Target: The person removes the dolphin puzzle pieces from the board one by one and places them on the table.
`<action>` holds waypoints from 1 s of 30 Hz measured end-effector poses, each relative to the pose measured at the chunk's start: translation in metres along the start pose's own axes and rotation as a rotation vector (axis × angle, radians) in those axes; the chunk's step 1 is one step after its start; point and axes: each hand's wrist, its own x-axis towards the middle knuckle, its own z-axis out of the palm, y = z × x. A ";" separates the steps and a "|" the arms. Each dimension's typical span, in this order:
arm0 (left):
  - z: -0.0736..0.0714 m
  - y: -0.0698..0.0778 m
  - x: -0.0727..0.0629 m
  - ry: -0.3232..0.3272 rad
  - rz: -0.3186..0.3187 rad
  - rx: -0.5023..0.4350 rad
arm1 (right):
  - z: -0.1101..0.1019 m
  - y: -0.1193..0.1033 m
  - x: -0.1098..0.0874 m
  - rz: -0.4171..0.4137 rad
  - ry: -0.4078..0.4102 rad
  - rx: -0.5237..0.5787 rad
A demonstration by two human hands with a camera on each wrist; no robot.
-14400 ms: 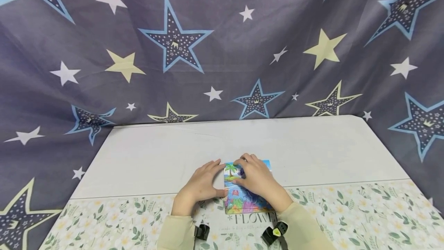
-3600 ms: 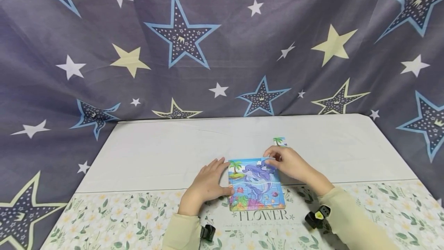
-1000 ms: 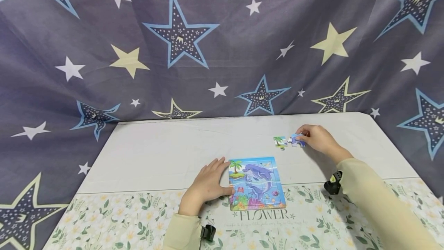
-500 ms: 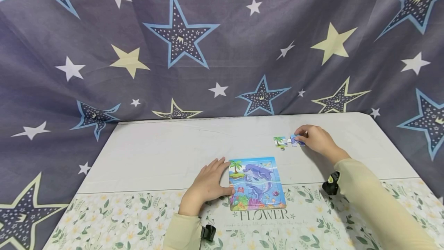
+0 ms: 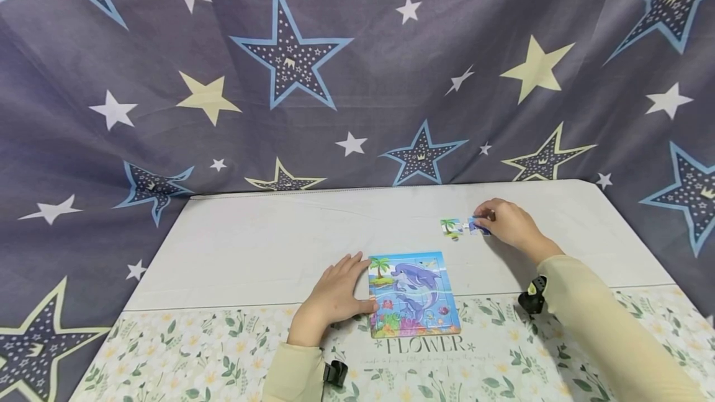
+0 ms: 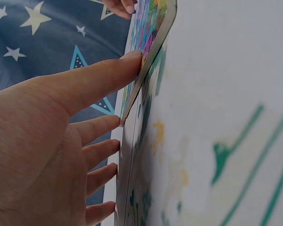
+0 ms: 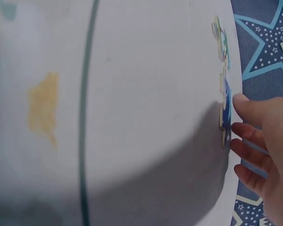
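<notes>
A square dolphin jigsaw puzzle tray (image 5: 416,293) lies flat, a palm tree printed at its upper left. My left hand (image 5: 333,293) lies beside its left side, fingers straight and spread; the thumb touches the tray's rim in the left wrist view. Farther back on the right, my right hand (image 5: 511,225) has its fingertips at a loose blue dolphin puzzle piece (image 5: 472,226), partly hidden under them. In the right wrist view, the thumb and fingers stand apart over this flat piece (image 7: 226,110). A palm-tree piece (image 5: 450,227) lies just left of it.
The table has a white rear part (image 5: 268,253) and a floral front part (image 5: 195,352) with FLOWER lettering below the tray. A dark star-patterned curtain (image 5: 357,67) stands along the back and both sides.
Earlier, my right hand was at the tray's upper right; now it is farther back right with the dolphin piece. Over the last second, piece and hand shifted slightly left. My left hand stayed put.
</notes>
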 end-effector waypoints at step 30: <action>0.000 -0.001 0.001 -0.007 0.000 0.002 | 0.020 -0.046 -0.025 -0.259 0.005 0.137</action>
